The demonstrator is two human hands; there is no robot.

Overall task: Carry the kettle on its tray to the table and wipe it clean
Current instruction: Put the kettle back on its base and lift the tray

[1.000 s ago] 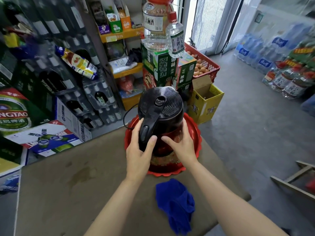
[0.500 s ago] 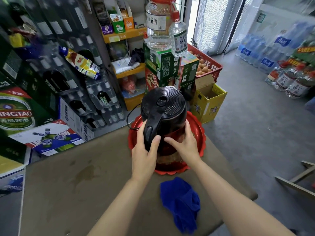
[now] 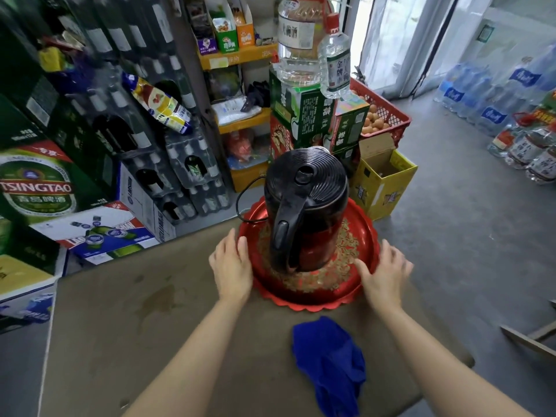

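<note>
A black-lidded kettle (image 3: 305,206) with a dark red body stands upright on a round red tray (image 3: 316,299) with a gold pattern, at the far side of the brown table (image 3: 120,341). Its black cord loops off the tray's left rim. My left hand (image 3: 231,266) rests open against the tray's left edge. My right hand (image 3: 386,273) is open at the tray's right edge, fingers spread. Neither hand holds the kettle. A crumpled blue cloth (image 3: 331,362) lies on the table nearer to me, between my forearms.
Stacked beer cartons (image 3: 39,188) and shrink-wrapped bottles crowd the left. Green boxes topped with clear bottles (image 3: 304,46) stand right behind the tray. A yellow open box (image 3: 385,179) and a red egg crate (image 3: 382,118) sit on the grey floor at right.
Both hands have let go of the kettle's body and moved outward and down to the tray's left and right edges. The kettle stays standing on the tray.
</note>
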